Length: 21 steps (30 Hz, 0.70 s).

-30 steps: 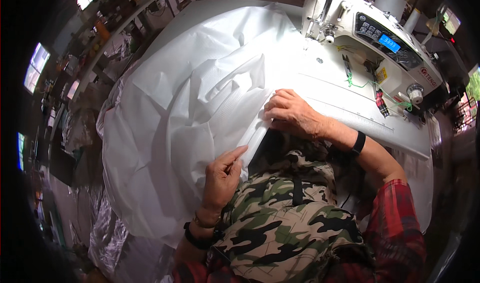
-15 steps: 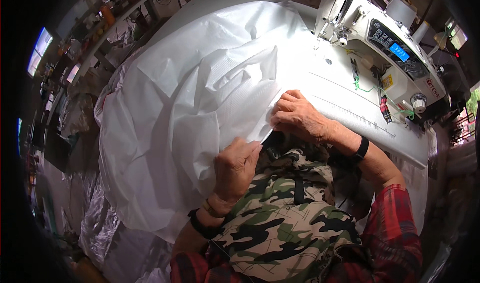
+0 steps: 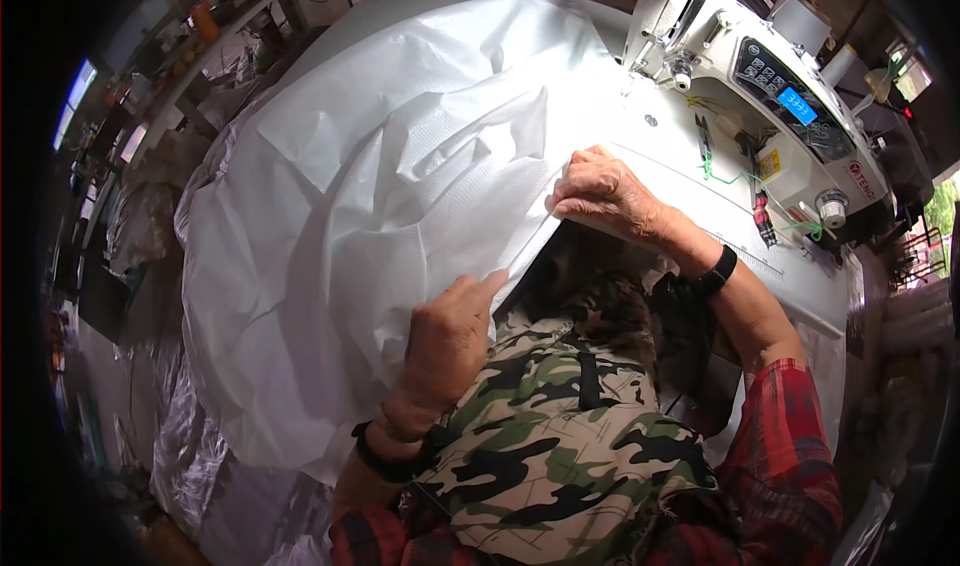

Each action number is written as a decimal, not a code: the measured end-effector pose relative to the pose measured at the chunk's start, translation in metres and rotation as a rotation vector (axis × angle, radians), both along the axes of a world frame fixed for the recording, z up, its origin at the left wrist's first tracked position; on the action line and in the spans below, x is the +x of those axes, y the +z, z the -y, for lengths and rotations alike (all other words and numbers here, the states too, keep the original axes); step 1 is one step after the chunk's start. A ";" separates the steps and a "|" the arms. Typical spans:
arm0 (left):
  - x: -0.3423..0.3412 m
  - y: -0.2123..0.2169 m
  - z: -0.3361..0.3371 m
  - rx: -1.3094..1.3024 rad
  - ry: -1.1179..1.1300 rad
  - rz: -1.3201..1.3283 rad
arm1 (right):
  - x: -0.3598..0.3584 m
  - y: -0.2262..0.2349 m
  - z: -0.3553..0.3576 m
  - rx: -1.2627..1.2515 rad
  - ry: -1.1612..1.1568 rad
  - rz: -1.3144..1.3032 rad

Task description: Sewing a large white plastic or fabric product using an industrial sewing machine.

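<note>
A large sheet of thin white woven plastic fabric (image 3: 330,216) lies bunched in folds over the table and hangs toward my lap. My right hand (image 3: 605,194) pinches the near edge of it, fingers pressed together, just left of the sewing machine bed. Farther down the same edge, my left hand (image 3: 452,334) grips the fabric between thumb and curled fingers, its index finger lying along the edge. Between the two hands the edge runs straight and looks folded over. The thumb of my left hand is mostly hidden.
A white sewing machine (image 3: 790,96) with a lit blue display stands at the right. Thread snips (image 3: 704,141) and a red-and-black handled tool (image 3: 764,218) with green cord lie on its bed. Clear plastic wrapping (image 3: 190,446) hangs at the lower left.
My hands have moved apart along the fabric edge: the right one up and slightly right, the left one down and left. The edge between them is now longer and straighter.
</note>
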<state>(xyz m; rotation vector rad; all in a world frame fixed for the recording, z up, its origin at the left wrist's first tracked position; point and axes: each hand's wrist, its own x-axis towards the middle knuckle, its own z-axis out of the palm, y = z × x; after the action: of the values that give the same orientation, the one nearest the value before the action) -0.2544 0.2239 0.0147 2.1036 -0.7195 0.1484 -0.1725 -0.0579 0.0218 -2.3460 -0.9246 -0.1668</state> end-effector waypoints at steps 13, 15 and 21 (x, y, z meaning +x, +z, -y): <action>0.042 0.011 -0.017 -0.270 -0.270 -0.760 | 0.024 -0.002 0.017 -0.056 0.043 0.109; 0.043 0.008 -0.017 -0.269 -0.257 -0.768 | 0.026 -0.002 0.020 -0.042 0.017 0.081; 0.035 -0.001 -0.016 -0.107 -0.235 -0.463 | 0.034 -0.002 0.036 -0.150 -0.112 0.083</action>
<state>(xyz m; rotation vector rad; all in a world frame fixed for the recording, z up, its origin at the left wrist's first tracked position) -0.2194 0.2400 0.0141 1.8378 -0.6496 -0.4085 -0.1382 -0.0942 0.0199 -2.5484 -0.8712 -0.2494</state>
